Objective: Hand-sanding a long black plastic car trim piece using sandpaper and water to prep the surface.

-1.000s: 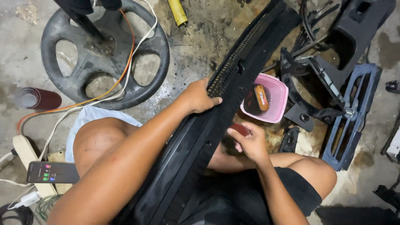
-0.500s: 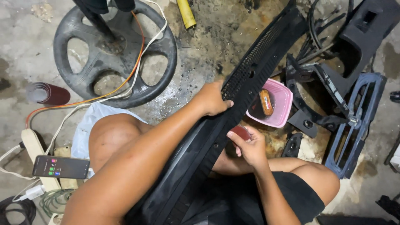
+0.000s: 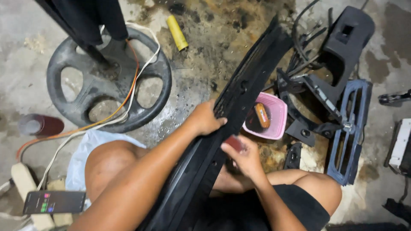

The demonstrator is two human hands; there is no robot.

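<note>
Person sits on the floor, long black trim panel [image 3: 222, 141] lying across the lap and running diagonally from bottom centre up to the upper right of centre. Left hand [image 3: 205, 119] grips the panel's left edge mid-frame, fingers curled over the rim and pressed together, thumb side hidden. Right hand [image 3: 244, 156] sits just right of the panel, lower centre, fingers bent and pinching a small red tool [image 3: 234, 143] whose tip is against the panel's underside; can't tell what kind of tool. Step in hand, by my read: working a fastener or clip on the panel while the left hand steadies it. Next move likely calls for a firm hold on the panel and the tool kept square on the spot. Lower left: phone [image 3: 53, 202] with lit screen lying flat on a pale block. Left edge: dark red can [image 3: 39, 125] on its side. Just right of the hands: pink basket [image 3: 276, 113], square, holding an orange oblong item [image 3: 262, 115]. Left of centre, further: black steering wheel [image 3: 107, 81] flat on the concrete, orange and white wires [image 3: 128, 98] draped over it. Right: black and blue-grey dash parts [image 3: 346, 132], white box [image 3: 400, 147] at the far right edge. Top centre: yellow tube [image 3: 177, 32], plain, no readable label.
</note>
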